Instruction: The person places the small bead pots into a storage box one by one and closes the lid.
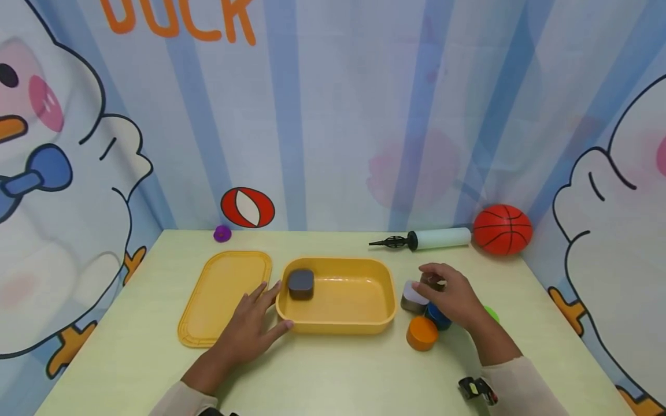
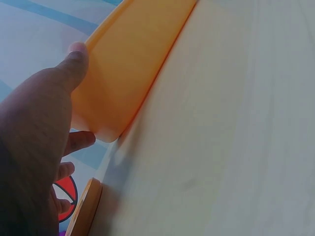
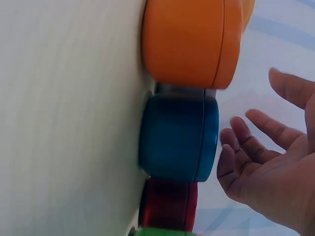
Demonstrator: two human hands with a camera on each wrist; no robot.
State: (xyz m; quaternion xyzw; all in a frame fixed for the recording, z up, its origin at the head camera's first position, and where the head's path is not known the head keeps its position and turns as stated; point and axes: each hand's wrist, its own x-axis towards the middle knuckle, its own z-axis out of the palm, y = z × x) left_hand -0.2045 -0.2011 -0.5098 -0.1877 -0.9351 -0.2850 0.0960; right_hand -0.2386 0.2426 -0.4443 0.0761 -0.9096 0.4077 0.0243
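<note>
A yellow rectangular tub [image 1: 343,325] stands mid-table with a dark grey rounded-square tin [image 1: 301,284] in its left end. My left hand [image 1: 248,328] rests at the tub's left end, thumb at the near rim, fingers spread along the side. Over a cluster of small lidded tins hovers my right hand [image 1: 451,296], its fingers loosely bent with nothing between them. Below it are a silver tin [image 1: 413,296], a blue tin [image 3: 172,137] and an orange tin [image 1: 422,333]. The right wrist view also shows a red tin [image 3: 167,202] and a green edge [image 3: 165,232].
A flat yellow lid [image 1: 221,289] lies left of the tub. Along the back are a purple knob-like piece [image 1: 222,233], a hand pump [image 1: 442,238] and a red basketball [image 1: 502,230]. A small black object [image 1: 476,390] is by the right sleeve. Printed curtains border the table.
</note>
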